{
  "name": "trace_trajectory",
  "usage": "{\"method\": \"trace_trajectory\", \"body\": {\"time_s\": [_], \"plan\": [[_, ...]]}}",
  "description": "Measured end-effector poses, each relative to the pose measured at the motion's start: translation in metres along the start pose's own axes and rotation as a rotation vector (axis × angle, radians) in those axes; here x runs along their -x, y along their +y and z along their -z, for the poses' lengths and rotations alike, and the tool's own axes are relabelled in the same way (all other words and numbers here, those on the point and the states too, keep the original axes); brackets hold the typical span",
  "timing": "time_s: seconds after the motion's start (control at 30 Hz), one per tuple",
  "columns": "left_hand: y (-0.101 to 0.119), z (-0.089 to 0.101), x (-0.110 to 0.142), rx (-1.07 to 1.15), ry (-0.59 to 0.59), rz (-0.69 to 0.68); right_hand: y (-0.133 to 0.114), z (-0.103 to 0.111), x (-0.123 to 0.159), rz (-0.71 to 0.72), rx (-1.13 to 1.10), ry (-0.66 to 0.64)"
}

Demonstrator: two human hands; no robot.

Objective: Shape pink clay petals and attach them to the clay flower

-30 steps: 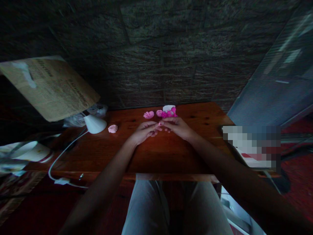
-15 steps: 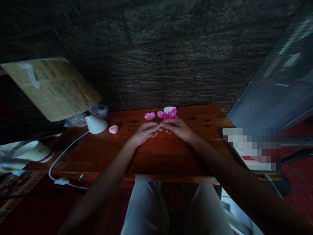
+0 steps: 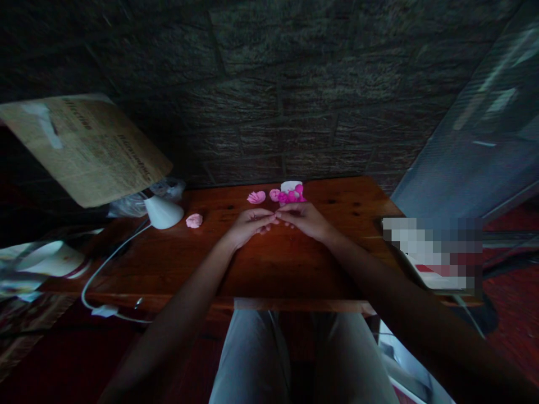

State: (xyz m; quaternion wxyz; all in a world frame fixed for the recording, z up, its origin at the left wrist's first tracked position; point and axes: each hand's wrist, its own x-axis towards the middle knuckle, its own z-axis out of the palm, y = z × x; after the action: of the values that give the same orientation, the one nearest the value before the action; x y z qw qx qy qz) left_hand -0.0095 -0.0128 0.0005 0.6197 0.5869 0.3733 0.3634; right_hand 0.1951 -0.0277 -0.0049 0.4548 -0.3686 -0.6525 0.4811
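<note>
The wooden table [image 3: 290,269] spreads beneath and around both hands, and the work on it looks partway along: several pink pieces beyond the hands appear shaped, while at least one lump looks unformed. The table lamp [image 3: 88,148], with a newsprint-patterned shade, stands well to the left of the hands.

The left hand [image 3: 252,224] and right hand [image 3: 303,217] meet tip to tip, each with thumb and forefinger closed together and the other fingers loosely curled.

Just beyond the right hand lies the magenta petal cluster [image 3: 291,194], in front of a white piece [image 3: 291,184]. The fan-shaped pink petal piece [image 3: 256,197] sits beyond the left hand. The pale pink lump [image 3: 194,220] lies untouched, well to the left hand's left. A round pink rosette [image 3: 275,194] rests beyond the meeting fingertips, beside the cluster. A tiny pink bit [image 3: 276,215] seems pinched between them; its shape cannot be told, so it is probably unfinished.
</note>
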Motion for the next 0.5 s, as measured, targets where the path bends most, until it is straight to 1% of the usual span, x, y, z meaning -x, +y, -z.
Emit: {"method": "trace_trajectory", "body": {"time_s": [0.17, 0.3, 0.4, 0.5], "plan": [[0.0001, -0.0008, 0.0003, 0.012, 0.009, -0.001, 0.0019, -0.0003, -0.0011, 0.083, 0.035, -0.012], [0.0004, -0.0015, 0.0000, 0.070, 0.012, 0.051, 0.0056, -0.0021, -0.0023, 0.132, 0.042, 0.021], [0.0004, -0.0014, -0.0002, 0.114, 0.013, 0.089, 0.0073, -0.0031, -0.0027, 0.144, 0.025, 0.052], [0.0004, -0.0011, 0.0001, 0.126, 0.022, 0.086, 0.0071, -0.0025, -0.0022, 0.124, 0.007, 0.034]]}}
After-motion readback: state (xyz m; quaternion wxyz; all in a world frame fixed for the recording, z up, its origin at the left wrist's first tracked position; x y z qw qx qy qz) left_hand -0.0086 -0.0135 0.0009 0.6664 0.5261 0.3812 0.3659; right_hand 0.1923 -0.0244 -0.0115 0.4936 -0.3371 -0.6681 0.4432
